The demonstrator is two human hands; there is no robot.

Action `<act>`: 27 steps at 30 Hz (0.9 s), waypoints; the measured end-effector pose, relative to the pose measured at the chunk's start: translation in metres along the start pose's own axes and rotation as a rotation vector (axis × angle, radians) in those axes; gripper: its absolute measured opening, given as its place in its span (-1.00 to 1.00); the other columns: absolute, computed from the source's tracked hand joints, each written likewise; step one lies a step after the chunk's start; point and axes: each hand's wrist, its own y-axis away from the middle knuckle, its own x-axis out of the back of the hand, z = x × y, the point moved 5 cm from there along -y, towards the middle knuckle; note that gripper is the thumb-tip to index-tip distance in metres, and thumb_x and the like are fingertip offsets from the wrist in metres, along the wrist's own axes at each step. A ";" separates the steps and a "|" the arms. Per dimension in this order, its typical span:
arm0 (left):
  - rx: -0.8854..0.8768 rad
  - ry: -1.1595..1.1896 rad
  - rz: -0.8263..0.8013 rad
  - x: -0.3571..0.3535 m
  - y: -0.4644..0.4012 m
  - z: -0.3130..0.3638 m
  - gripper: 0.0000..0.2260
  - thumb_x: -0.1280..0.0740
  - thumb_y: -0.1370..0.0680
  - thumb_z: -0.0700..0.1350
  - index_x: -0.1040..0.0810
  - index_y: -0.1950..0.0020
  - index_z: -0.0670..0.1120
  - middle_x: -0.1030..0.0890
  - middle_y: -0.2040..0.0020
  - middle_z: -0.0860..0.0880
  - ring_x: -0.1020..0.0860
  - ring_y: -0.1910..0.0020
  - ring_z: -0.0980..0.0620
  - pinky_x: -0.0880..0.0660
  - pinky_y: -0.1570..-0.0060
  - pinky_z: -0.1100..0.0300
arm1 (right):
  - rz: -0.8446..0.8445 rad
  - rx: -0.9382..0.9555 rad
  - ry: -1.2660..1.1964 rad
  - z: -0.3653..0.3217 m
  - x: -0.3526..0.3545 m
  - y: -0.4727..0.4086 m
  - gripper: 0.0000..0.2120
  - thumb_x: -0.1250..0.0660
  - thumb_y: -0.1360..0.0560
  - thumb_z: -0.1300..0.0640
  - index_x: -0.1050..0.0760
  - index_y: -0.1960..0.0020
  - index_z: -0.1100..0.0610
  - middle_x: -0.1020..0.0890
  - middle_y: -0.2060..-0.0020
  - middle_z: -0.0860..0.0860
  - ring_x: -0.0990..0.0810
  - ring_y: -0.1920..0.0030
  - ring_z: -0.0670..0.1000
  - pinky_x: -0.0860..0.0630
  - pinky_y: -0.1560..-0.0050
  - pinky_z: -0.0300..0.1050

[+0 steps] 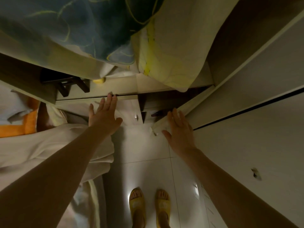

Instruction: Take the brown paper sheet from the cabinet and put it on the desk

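1. The cabinet point(246, 66) stands open, with bedding point(82, 30) piled on its shelf.
2. The left hand point(103, 116) is flat, holding nothing.
3. The right hand point(179, 129) is flat, holding nothing.
4. I cannot tell where the brown paper is.

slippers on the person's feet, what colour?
Yellow. The slippers show at the bottom of the head view, on the white tiled floor.

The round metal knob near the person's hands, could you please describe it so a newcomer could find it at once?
Start at the open cabinet ahead. Between the left hand and right hand is a pale drawer front. The small round metal knob sits there, the only shiny fitting on it.
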 end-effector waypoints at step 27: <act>-0.078 -0.182 0.133 0.001 0.035 -0.003 -0.30 -0.05 -0.51 0.23 0.32 -0.47 0.07 0.32 -0.51 -0.02 0.28 -0.49 -0.04 0.32 -0.39 -0.12 | -0.058 0.003 0.126 -0.027 0.020 -0.039 -0.27 -0.13 -0.53 -0.09 0.31 -0.47 -0.10 0.19 -0.52 -0.01 0.17 -0.50 0.14 0.12 -0.42 0.29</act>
